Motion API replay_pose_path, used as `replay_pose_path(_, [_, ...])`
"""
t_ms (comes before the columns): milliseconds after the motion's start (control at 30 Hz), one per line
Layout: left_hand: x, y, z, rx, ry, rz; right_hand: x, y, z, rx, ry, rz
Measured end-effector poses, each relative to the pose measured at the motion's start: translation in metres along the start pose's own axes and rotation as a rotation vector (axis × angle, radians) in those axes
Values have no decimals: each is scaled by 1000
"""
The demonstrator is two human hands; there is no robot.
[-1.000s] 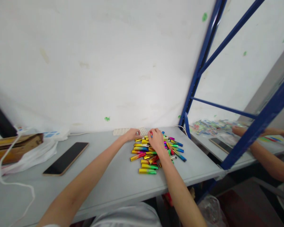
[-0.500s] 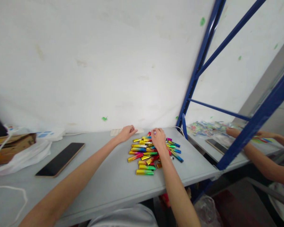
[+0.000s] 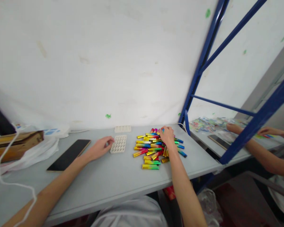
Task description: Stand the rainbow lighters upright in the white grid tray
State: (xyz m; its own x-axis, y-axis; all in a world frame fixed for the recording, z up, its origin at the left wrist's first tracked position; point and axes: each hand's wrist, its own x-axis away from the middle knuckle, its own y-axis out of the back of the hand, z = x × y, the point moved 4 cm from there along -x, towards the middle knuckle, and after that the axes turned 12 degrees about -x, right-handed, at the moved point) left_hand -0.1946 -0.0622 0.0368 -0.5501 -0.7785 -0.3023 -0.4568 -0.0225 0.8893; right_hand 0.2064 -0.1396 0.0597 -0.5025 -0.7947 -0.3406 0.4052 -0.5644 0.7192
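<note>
My left hand (image 3: pixel 99 148) rests on the grey table (image 3: pixel 113 179) with its fingers curled on the left edge of a white tray with rows of round holes (image 3: pixel 118 144). A second white tray (image 3: pixel 122 129) lies behind it by the wall. My right hand (image 3: pixel 167 135) lies on the far side of a pile of shiny multicoloured lighter-like sticks (image 3: pixel 153 149), fingers bent down among them. Whether it holds one is hidden.
A black phone (image 3: pixel 69 154) lies left of my left hand. Further left are a white plastic bag (image 3: pixel 30 156), a brown cardboard box (image 3: pixel 13 146) and a white cord (image 3: pixel 4 183). A blue metal rack frame (image 3: pixel 198 75) stands at right; beyond it another person's hands (image 3: pixel 234 128) work at a neighbouring table.
My left hand drew back from the wall toward me and to the left, bringing one white tray with it. My right hand stayed on the pile, shifting slightly to its far right.
</note>
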Motion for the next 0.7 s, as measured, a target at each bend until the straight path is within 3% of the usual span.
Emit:
replay_pose_path(167, [3, -6, -5, -123, 16, -63, -3, -9, 2, 48, 255, 220])
replay_pose_path(300, [12, -10, -25, -222, 25, -70, -1, -14, 1, 52, 329, 340])
replay_pose_path(467, [18, -26, -46, -242, -5, 2, -12, -12, -1, 86, 282, 293])
replay_pose_path(567, [19, -31, -47, -265, -26, 20, -36, -11, -2, 159, 185, 251])
replay_pose_path(700, [20, -32, -45, -253, -86, 31, -68, -24, 2, 242, 88, 298])
